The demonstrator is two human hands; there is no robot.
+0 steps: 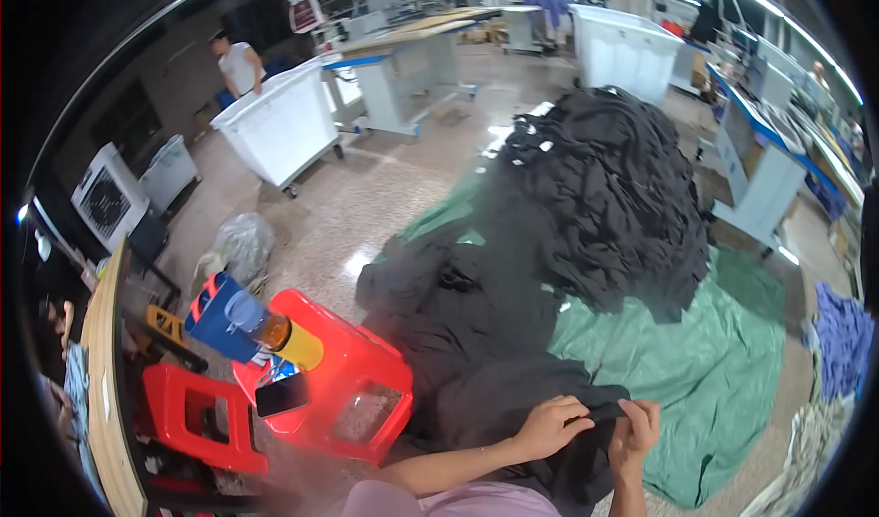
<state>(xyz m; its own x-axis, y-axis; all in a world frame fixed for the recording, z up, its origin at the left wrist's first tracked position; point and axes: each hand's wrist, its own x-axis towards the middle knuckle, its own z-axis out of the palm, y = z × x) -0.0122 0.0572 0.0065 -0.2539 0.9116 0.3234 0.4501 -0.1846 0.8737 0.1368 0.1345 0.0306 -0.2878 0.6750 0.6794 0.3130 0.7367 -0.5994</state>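
Black fabric (494,393) spreads across my lap and runs forward toward a big heap of black garments (613,187). My left hand (552,425) pinches the edge of this fabric, its fingers curled together. Just to its right, my right hand (635,433) grips the same edge between thumb and fingers. A short stretch of the edge is held up between the two hands. Beneath the heap lies a green tarp (659,370). Which part of the garment I hold cannot be made out.
On my left, a red plastic stool (389,370) carries a bottle of amber drink (272,327), a blue bag (220,320) and a phone (282,394). White wheeled bins (284,123) and worktables (412,77) stand farther off. A person (238,64) is behind one bin. Purple cloth (841,338) lies at right.
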